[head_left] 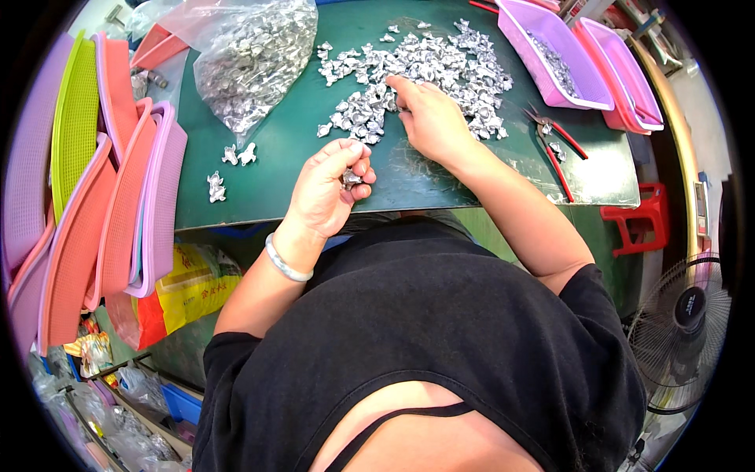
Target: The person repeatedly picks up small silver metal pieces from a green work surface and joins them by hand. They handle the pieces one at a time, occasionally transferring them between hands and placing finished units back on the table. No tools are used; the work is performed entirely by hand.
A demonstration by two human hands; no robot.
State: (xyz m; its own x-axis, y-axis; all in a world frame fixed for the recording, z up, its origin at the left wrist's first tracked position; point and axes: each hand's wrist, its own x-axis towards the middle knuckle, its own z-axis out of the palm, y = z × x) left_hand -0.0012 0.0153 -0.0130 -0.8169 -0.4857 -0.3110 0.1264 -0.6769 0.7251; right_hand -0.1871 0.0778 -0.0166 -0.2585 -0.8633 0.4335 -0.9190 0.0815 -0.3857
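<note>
Small silver metal castings (440,67) lie in a wide loose pile on the green tabletop. My left hand (334,177) is curled, palm up, in front of the pile near the table's front edge. Its fingers are closed around a shiny silver metal casting (351,179); whether there is more than one I cannot tell. My right hand (432,118) reaches over the middle of the pile, palm down. Its index finger is stretched out at the castings and the thumb stands apart from it. The other fingers are partly hidden, and nothing shows in its grip.
A clear plastic bag (255,71) full of castings stands at the back left, near several separate castings (216,187). Stacked plastic baskets (118,181) fill the left side. Red-handled pliers (554,149) and a purple basket (586,96) lie right. A fan (690,311) and red stool (641,220) stand beyond.
</note>
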